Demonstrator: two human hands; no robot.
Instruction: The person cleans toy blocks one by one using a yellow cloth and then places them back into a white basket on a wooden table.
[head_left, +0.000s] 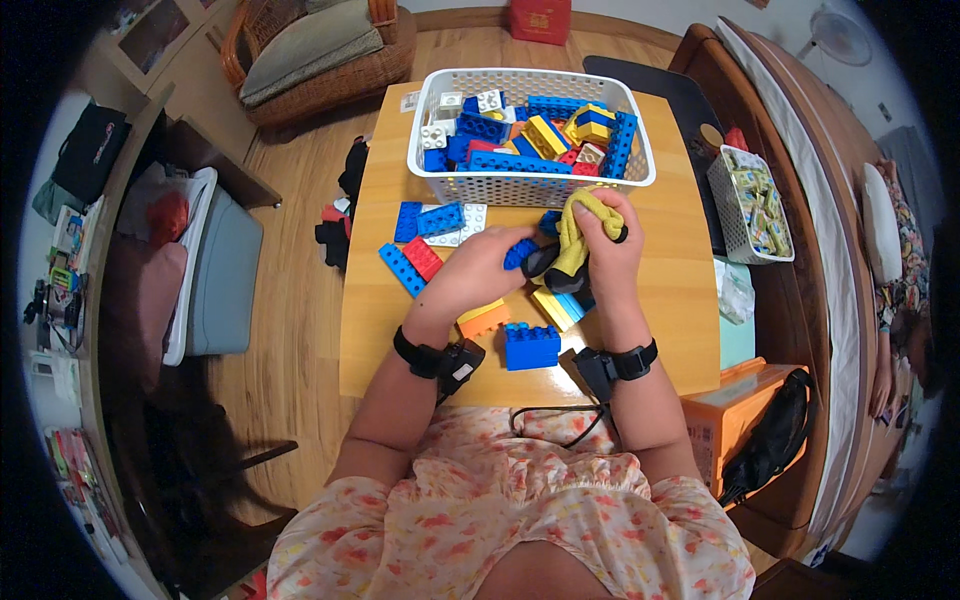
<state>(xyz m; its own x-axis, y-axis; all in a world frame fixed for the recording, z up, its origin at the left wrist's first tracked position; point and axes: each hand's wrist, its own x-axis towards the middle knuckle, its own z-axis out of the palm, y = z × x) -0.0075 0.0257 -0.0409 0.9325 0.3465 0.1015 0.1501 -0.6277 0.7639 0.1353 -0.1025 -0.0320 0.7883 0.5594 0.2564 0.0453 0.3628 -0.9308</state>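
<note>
Over the middle of the wooden table, my left hand (478, 268) has its fingers closed on a small blue building brick (518, 254). My right hand (614, 250) grips a crumpled yellow-and-black cloth (572, 243), possibly a glove, right beside that brick. Below the hands lie a blue block (532, 347), an orange brick (484, 319) and a yellow brick (553, 309) with light blue next to it. Left of my left hand are a red brick (423, 258), a long blue brick (402, 270) and a blue brick (441, 219) on a white studded plate (470, 222).
A white perforated basket (530, 188) full of mixed bricks stands at the table's far side. Right of the table are a smaller white basket (735, 215) of wrapped packets and an orange box (745, 415). A grey-blue bin (225, 280) and a wicker chair (320, 90) stand to the left.
</note>
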